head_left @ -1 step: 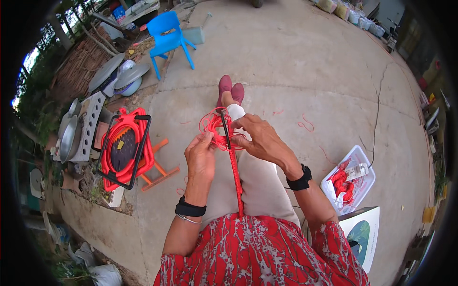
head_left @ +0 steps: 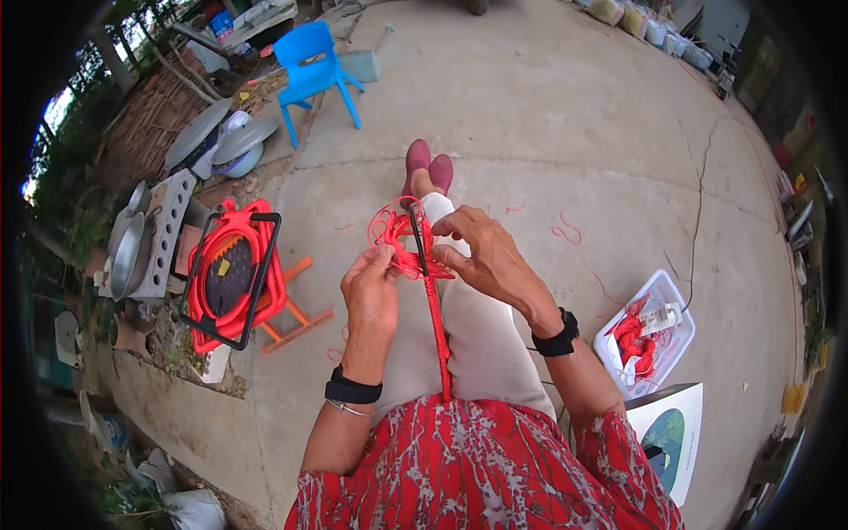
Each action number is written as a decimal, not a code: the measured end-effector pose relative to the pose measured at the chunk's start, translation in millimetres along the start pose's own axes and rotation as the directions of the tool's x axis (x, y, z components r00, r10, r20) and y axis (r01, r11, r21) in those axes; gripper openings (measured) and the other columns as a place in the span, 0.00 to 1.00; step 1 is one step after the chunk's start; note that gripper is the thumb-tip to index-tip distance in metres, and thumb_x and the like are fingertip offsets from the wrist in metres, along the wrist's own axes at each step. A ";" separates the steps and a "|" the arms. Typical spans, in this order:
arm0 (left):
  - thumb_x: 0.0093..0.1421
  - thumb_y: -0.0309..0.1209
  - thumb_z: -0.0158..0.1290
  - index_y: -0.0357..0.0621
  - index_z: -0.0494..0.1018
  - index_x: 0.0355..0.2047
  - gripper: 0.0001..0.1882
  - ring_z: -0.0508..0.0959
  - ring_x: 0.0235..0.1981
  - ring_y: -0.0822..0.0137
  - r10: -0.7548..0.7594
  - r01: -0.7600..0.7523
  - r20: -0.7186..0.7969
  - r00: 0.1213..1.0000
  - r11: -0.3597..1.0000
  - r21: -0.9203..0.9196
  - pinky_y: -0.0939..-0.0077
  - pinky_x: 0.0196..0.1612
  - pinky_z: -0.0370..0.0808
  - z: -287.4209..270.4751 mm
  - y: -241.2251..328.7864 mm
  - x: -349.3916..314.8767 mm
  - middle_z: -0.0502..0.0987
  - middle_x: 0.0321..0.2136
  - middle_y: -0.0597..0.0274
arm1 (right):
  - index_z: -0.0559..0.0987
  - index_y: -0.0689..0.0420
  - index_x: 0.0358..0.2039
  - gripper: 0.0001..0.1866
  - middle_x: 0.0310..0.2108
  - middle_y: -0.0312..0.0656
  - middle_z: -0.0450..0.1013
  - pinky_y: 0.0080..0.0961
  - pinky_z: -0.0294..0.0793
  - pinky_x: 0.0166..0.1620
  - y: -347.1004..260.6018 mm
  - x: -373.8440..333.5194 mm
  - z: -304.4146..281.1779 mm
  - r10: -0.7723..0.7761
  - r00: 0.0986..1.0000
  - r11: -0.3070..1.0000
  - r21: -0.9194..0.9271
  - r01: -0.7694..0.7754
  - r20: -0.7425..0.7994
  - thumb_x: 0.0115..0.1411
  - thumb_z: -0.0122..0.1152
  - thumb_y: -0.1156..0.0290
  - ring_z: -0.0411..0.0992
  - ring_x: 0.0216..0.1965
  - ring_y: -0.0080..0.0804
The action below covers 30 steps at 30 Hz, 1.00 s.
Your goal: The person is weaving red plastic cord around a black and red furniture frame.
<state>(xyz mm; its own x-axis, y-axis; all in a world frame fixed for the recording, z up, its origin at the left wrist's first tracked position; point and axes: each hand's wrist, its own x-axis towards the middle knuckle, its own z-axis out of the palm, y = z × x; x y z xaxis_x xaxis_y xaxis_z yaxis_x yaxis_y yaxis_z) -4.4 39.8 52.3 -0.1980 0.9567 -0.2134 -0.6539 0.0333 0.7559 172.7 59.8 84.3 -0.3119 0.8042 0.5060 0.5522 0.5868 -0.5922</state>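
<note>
A loose, looped bundle of thin red cord [head_left: 397, 231] surrounds a narrow black frame [head_left: 418, 231] above my lap. From its lower end a braided red strap [head_left: 436, 322] runs down between my thighs to my waist. My left hand [head_left: 371, 290] is closed, thumb and fingers pinching cord at the bundle's left side. My right hand [head_left: 484, 258] curls at the bundle's right side, thumb and fingers bent around strands next to the black frame. Its fingertips are partly lost among the cord.
To the left stand a red folding stool [head_left: 231, 276] and pans [head_left: 130, 261] on a block. A blue chair [head_left: 309, 75] is ahead. On the right are a white basket [head_left: 676, 340] with red cord and a white box [head_left: 680, 433]. Cord scraps [head_left: 567, 230] lie on the concrete.
Hardly anything differs. My right thumb and fingers have shifted very slightly at the cord; my left hand keeps its pinch.
</note>
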 end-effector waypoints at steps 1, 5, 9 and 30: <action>0.61 0.27 0.54 0.37 0.72 0.32 0.05 0.74 0.33 0.71 0.007 -0.007 -0.004 1.000 1.000 -0.002 0.77 0.42 0.70 -3.4 1.5 -4.8 0.77 0.31 0.60 | 0.76 0.61 0.38 0.13 0.29 0.45 0.73 0.33 0.70 0.33 -6.3 0.4 0.6 0.065 0.998 0.989 0.133 -0.067 0.017 0.54 0.63 0.70 0.72 0.30 0.38; 0.60 0.26 0.55 0.36 0.74 0.32 0.05 0.75 0.35 0.72 0.177 -0.189 0.140 0.974 0.979 0.074 0.78 0.43 0.70 -1.2 5.2 -20.2 0.77 0.31 0.61 | 0.76 0.63 0.33 0.10 0.27 0.48 0.72 0.34 0.70 0.31 -37.4 -6.3 13.7 0.046 0.999 0.986 0.160 -0.049 0.022 0.54 0.63 0.70 0.71 0.28 0.43; 0.59 0.25 0.55 0.36 0.75 0.32 0.05 0.74 0.35 0.74 0.228 -0.283 0.247 0.942 0.935 0.213 0.79 0.42 0.70 2.5 11.0 -30.8 0.77 0.31 0.65 | 0.78 0.63 0.36 0.12 0.23 0.43 0.70 0.27 0.65 0.28 -27.0 -12.9 29.0 0.234 0.947 0.873 0.380 -0.305 0.223 0.58 0.61 0.66 0.65 0.23 0.29; 0.58 0.31 0.57 0.37 0.73 0.39 0.12 0.72 0.33 0.78 0.133 -0.257 0.302 0.944 0.870 0.421 0.83 0.41 0.68 23.0 -8.4 -0.8 0.76 0.31 0.68 | 0.64 0.55 0.23 0.19 0.24 0.40 0.68 0.42 0.69 0.48 -73.9 -82.7 -96.0 0.236 0.920 0.331 0.916 0.227 -0.313 0.67 0.44 0.56 0.69 0.30 0.34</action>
<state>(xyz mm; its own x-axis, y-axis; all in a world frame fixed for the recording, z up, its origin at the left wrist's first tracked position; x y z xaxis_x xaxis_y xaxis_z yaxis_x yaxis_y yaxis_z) 18.0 45.4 60.4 -0.0536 0.9948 0.0860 -0.2107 -0.0955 0.9729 232.0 -59.2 146.4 0.0856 0.8488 0.5217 -0.5965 0.4630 -0.6555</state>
